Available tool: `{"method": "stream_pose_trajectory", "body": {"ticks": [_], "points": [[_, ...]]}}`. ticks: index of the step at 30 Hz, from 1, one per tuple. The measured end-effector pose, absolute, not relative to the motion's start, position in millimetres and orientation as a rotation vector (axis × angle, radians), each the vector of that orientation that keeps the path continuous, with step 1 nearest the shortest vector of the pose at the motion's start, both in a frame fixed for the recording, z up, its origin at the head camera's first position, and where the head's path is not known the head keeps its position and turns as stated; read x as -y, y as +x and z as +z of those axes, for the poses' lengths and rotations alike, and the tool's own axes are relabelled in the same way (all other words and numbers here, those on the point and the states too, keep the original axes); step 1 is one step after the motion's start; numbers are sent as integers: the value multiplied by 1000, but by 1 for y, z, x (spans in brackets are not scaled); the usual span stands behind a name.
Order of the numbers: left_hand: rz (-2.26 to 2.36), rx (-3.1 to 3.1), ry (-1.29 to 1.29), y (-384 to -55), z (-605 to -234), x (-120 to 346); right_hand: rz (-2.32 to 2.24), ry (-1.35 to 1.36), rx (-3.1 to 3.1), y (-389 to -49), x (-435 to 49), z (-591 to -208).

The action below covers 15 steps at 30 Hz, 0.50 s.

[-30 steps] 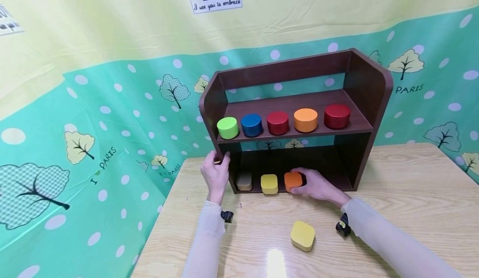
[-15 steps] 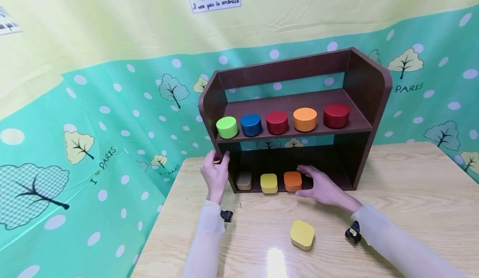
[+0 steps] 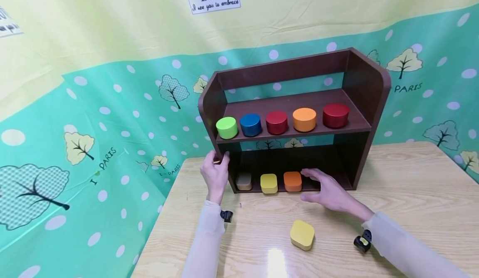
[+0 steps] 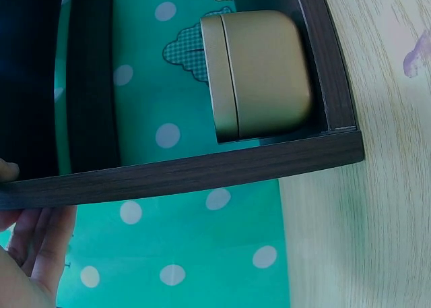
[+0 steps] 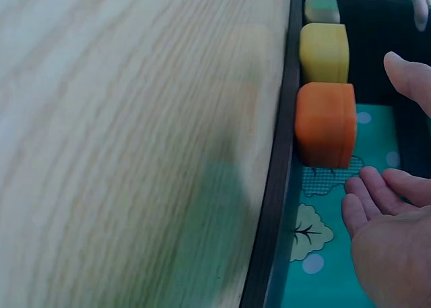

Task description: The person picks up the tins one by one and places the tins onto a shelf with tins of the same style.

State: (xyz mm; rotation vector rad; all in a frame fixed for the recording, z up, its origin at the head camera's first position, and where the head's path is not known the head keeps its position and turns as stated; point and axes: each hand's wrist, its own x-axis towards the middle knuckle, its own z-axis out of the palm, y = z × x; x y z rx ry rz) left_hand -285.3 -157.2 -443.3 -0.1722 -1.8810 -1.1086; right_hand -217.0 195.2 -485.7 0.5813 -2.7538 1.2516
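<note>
My left hand (image 3: pixel 214 176) grips the left side panel of the dark brown shelf (image 3: pixel 364 91), thumb on the inner side and fingers outside. In the left wrist view, a gold rounded-square tin (image 4: pixel 266 75) with a lid seam stands in the corner beside that panel. Along the front of the lower tier, a yellow rounded-square tin (image 3: pixel 269 183) and an orange rounded-square tin (image 3: pixel 292 181) continue the row. Just right of the orange tin, my right hand (image 3: pixel 331 190) holds nothing, its thumb and fingers spread apart; the right wrist view shows a gap between the fingertips and the orange tin (image 5: pixel 326 126).
Another yellow rounded-square tin (image 3: pixel 302 235) lies on the wooden table (image 3: pixel 411 211) in front of the shelf. Several round tins line the upper tier, including a green one (image 3: pixel 226 127), a blue one (image 3: pixel 250 124) and an orange one (image 3: pixel 304 119). A patterned curtain (image 3: pixel 123 103) hangs behind.
My right hand has let go of the orange tin and drawn away to the right, its fingers spreading. The orange tin stays in place. My left hand has not moved.
</note>
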Motion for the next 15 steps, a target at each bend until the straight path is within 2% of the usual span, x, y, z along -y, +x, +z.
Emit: {"method": "stream_pose_trajectory", "body": {"ticks": [15], "points": [[-1112,1884,-175,-285,-444,157,1312,600,2757,-194,-195,-478]]}}
